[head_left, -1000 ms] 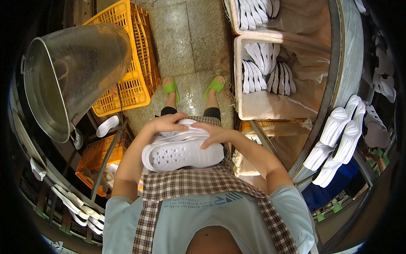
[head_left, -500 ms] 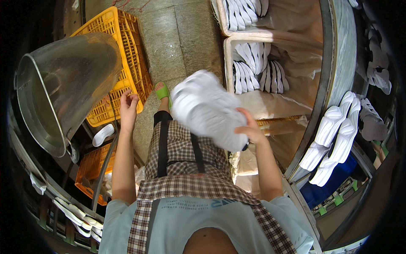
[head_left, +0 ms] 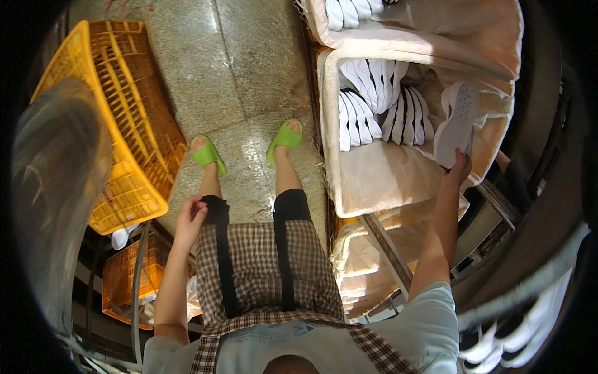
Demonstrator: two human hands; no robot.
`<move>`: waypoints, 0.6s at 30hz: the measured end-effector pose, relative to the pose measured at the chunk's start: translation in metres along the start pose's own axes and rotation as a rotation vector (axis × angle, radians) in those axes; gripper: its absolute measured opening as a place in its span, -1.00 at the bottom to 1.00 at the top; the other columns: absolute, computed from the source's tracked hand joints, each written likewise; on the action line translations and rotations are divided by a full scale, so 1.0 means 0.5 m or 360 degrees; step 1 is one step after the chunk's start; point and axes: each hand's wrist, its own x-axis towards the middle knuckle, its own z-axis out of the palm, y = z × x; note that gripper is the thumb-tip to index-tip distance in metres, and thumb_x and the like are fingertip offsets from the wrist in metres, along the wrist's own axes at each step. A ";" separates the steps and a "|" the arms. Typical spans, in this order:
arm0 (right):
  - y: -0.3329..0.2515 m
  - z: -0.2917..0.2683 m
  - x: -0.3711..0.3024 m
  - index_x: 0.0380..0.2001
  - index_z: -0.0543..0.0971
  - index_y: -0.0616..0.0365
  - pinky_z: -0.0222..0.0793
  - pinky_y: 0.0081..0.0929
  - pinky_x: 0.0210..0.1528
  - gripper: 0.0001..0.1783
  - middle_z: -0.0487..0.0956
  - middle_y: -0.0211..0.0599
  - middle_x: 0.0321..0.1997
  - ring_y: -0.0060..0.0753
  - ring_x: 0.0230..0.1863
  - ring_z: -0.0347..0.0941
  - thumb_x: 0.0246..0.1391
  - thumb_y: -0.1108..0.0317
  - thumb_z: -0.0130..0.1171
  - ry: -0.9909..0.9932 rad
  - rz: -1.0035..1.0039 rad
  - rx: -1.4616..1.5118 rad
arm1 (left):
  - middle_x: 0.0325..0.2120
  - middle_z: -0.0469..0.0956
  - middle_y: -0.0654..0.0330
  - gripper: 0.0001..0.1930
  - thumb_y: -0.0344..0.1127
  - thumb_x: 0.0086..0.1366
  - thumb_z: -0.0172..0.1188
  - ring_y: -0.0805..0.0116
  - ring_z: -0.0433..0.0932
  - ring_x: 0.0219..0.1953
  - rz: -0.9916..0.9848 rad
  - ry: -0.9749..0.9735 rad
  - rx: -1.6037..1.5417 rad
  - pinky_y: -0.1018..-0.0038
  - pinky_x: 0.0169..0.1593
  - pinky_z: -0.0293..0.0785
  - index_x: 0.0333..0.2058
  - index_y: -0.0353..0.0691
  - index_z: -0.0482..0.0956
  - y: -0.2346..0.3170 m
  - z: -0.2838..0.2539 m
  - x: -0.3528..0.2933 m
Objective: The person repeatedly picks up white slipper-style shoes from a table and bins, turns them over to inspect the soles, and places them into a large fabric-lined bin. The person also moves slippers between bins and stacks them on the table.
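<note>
Head view: brown-and-white checked cloth apron (head_left: pixel 255 262) up close, bare left hand (head_left: pixel 189 223) beside it, loosely half-curled, looks empty. Right hand's (head_left: pixel 460 167) stretched out, fingers closed on the near end of some white moulded clogs with holes (head_left: pixel 462 115), at the right side of a cream cloth-lined bin (head_left: pixel 374 181). More white clogs (head_left: pixel 360 121) sit in rows inside, left of those.
</note>
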 end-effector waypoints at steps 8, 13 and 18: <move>0.189 0.134 0.118 0.10 0.27 0.16 0.37 -0.18 -0.05 -0.24 0.29 0.11 0.10 0.07 -0.04 0.33 -0.14 0.12 0.33 0.0580 -0.0735 -0.1568 | -0.32 0.40 0.27 -0.77 -0.49 0.30 -0.02 0.48 0.41 -0.21 -0.0303 0.0006 0.0082 0.57 -0.05 0.36 -0.06 -0.29 0.33 -0.116 0.027 0.171; 0.328 0.136 0.177 0.17 0.26 0.01 0.36 -0.06 -0.03 -0.17 -0.03 0.32 0.24 0.21 0.00 0.31 -0.11 -0.15 0.23 0.0764 -0.0718 -0.1526 | -0.34 0.40 0.29 -0.81 -0.44 0.31 -0.01 0.50 0.42 -0.26 -0.0336 -0.0070 -0.0115 0.58 -0.10 0.36 -0.10 -0.26 0.36 -0.115 0.054 0.219; 0.323 0.085 0.241 0.07 0.41 -0.21 0.20 0.08 0.03 -0.14 0.15 0.14 0.22 0.11 0.13 0.23 -0.26 -0.48 0.02 0.0790 -0.0865 -0.2587 | -0.38 0.46 0.35 -0.83 -0.36 0.31 -0.02 0.56 0.43 -0.34 -0.0514 -0.0031 -0.0047 0.63 -0.23 0.31 -0.13 -0.19 0.37 -0.111 0.079 0.245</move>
